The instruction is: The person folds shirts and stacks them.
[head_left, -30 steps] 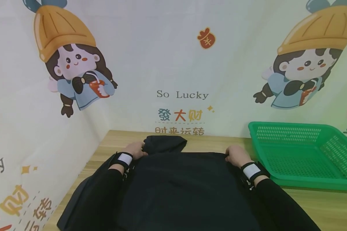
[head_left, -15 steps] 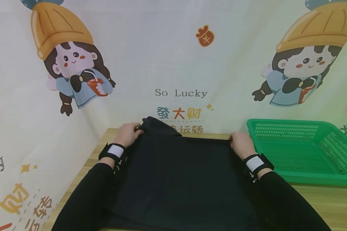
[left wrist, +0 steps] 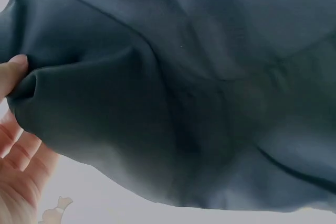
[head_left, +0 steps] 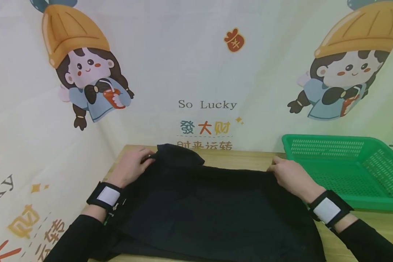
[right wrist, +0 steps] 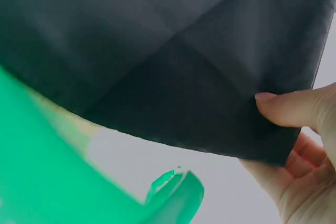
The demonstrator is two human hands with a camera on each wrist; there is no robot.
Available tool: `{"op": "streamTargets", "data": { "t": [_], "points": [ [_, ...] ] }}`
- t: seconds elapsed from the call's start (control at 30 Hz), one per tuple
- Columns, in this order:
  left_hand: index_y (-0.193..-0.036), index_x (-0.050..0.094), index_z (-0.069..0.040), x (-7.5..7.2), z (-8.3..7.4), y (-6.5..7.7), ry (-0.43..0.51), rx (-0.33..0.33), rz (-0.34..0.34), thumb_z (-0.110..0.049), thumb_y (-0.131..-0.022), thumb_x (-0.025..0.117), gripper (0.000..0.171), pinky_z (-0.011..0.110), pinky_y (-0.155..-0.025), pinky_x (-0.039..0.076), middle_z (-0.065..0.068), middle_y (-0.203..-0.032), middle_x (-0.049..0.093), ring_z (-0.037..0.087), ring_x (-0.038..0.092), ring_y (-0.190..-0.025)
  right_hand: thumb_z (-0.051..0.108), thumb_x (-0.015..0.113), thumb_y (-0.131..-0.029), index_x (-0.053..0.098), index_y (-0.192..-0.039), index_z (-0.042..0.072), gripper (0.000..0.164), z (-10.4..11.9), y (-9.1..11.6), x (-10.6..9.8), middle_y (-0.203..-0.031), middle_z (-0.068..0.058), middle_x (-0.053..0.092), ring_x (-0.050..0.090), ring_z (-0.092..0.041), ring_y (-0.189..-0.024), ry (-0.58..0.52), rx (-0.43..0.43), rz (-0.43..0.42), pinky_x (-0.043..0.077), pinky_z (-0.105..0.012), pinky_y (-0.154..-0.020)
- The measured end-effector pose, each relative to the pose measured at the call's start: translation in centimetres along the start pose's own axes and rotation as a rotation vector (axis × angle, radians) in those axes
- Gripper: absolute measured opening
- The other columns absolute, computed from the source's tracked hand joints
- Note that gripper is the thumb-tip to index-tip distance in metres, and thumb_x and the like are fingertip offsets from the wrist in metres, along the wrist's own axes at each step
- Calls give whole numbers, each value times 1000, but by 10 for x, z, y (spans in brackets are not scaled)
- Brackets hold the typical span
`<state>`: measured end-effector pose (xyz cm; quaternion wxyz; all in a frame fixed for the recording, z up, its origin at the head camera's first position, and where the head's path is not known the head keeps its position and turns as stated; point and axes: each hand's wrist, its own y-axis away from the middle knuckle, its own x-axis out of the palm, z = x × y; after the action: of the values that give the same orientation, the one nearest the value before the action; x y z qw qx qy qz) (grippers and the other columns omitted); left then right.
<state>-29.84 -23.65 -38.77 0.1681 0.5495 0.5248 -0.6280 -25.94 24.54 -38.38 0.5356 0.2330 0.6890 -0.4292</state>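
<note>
A large black cloth (head_left: 209, 211), its kind not plain from what shows, stretches between both hands above the wooden table. My left hand (head_left: 131, 165) pinches its far left part, where a loose flap (head_left: 177, 154) sticks up past the upper edge. In the left wrist view the thumb (left wrist: 18, 69) presses a fold of the cloth against the fingers beneath. My right hand (head_left: 293, 178) pinches the far right corner. The right wrist view shows the thumb (right wrist: 283, 109) on top of that corner and fingers underneath. Seams or creases cross the fabric.
A green plastic basket (head_left: 340, 202) with perforated sides stands on the table right of the cloth, close to my right hand. Wooden tabletop (head_left: 242, 156) shows behind the cloth. A printed cartoon backdrop (head_left: 209, 65) rises at the back and left.
Both hands first rose away from me with the cloth, then came down and spread wider apart. The cloth's upper edge lifted, then sank again, and its right side now fans out more.
</note>
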Motion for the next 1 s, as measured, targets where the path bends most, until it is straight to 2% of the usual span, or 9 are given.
{"op": "streamTargets", "data": {
  "t": [0.1,0.2,0.37,0.5,0.63,0.77,0.87,0.93,1.0],
  "points": [
    [-103,73,-10,2,-7,22,-50,52,26,-11,-87,75,16,40,-73,54,4,-91,70,20,66,-81,-8,75,-77,76,-86,4,15,6,20,3,-74,-1,54,49,-8,-61,65,-96,-1,43,-22,-52],
    [-102,73,-13,7,-13,46,-89,70,72,-10,-85,77,18,37,-72,56,1,-92,69,17,68,-81,-2,78,-78,72,-80,7,11,11,40,12,-71,2,51,46,-5,-59,71,-152,-5,39,-19,-50],
    [-100,72,-17,6,-17,76,-106,7,87,-10,-84,78,18,32,-68,54,-4,-91,67,11,64,-77,6,75,-84,67,-75,13,14,15,59,28,-67,6,45,40,-2,-55,9,-195,35,32,-16,-48],
    [-99,73,-19,5,-15,90,-110,-45,110,-13,-84,78,18,30,-67,53,-7,-91,67,7,61,-76,3,75,-82,74,-82,10,7,15,65,37,-67,6,46,43,-2,-56,-3,-198,84,34,-16,-48],
    [-96,74,-22,15,-10,102,-103,-75,224,-16,-84,78,14,29,-68,54,-9,-89,67,7,64,-77,-3,74,-81,79,-91,7,15,15,73,44,-69,4,50,47,-5,-57,-8,-229,176,38,-16,-49],
    [-96,75,-22,23,-6,106,-48,-136,397,-16,-87,75,11,36,-77,57,-5,-93,72,14,69,-86,-4,73,-81,79,-99,8,23,15,77,48,-73,3,54,49,-7,-60,-36,-229,238,41,-18,-51],
    [-102,75,-18,21,-5,98,26,-193,520,-12,-89,70,15,39,-78,55,0,-101,75,15,66,-87,-5,70,-82,78,-105,7,27,13,77,46,-77,2,55,51,-9,-62,-129,-187,312,42,-20,-54],
    [-105,74,-15,16,-6,88,75,-225,566,-7,-88,65,21,36,-74,52,3,-103,75,13,62,-82,-5,66,-83,76,-108,6,29,12,74,41,-81,1,59,56,-13,-67,-197,-147,392,47,-23,-58],
    [-108,73,-11,11,-9,76,100,-234,569,-5,-88,62,24,32,-69,48,4,-98,73,12,56,-76,-4,64,-84,76,-109,6,30,12,69,37,-86,-1,63,62,-17,-73,-248,-117,444,52,-26,-62]
  ]
}}
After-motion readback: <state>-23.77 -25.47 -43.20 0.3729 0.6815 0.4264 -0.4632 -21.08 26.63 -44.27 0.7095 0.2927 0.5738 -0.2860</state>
